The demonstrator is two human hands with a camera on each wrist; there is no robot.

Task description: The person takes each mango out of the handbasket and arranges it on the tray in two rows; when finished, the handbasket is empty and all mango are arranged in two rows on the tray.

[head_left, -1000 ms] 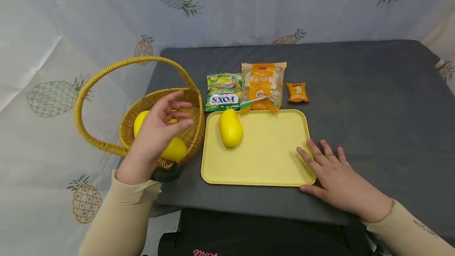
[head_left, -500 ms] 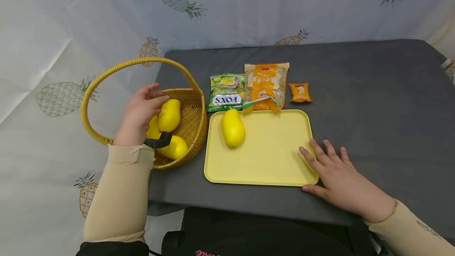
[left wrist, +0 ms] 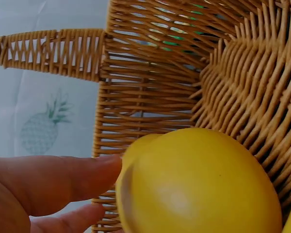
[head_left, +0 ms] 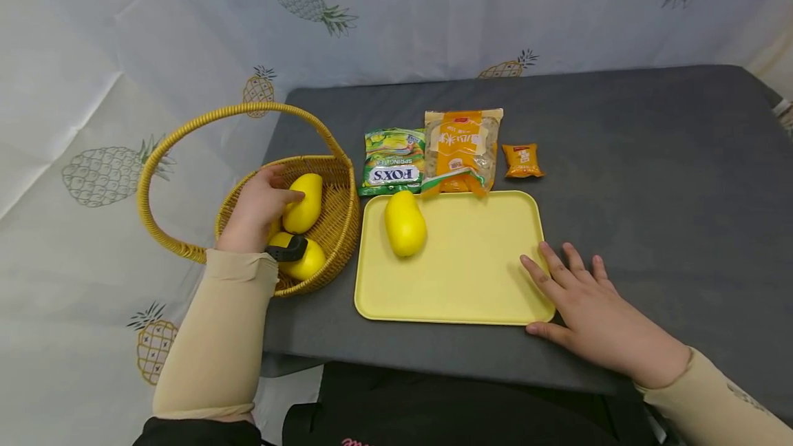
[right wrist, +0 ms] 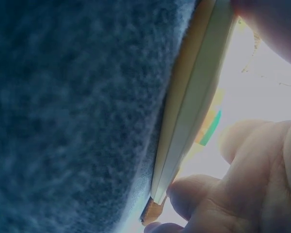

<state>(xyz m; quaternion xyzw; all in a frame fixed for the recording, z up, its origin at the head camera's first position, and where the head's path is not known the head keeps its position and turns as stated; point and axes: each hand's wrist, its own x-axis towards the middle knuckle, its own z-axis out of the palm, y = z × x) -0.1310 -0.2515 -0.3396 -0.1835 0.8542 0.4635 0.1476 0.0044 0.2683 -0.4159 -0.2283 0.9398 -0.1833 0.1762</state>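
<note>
Inside the wicker basket [head_left: 337, 246], my left hand [head_left: 254, 205] is at a yellow mango [head_left: 306, 208], thumb lying on its upper side and the other fingers behind it. The left wrist view has that mango [left wrist: 199, 184] large at the bottom, with fingertips [left wrist: 109, 170] against its side. Another mango [head_left: 312, 260] lies nearer me in the basket, partly covered by the black wrist strap. My right hand [head_left: 576, 308] rests with spread fingers on the right edge of the yellow tray [head_left: 471, 274]. One mango [head_left: 405, 224] lies at the tray's left end.
The basket's tall handle [head_left: 145, 177] arches over its left side. Behind the tray lie a green FOX'S candy bag [head_left: 392, 160], a larger orange-and-clear snack bag [head_left: 461, 150] and a small orange packet [head_left: 522, 160]. Dark cloth [head_left: 669, 177] covers the table.
My left hand first drew left over the basket, then came down to the mango there, which has shifted slightly right. My right hand has stayed at the tray's edge.
</note>
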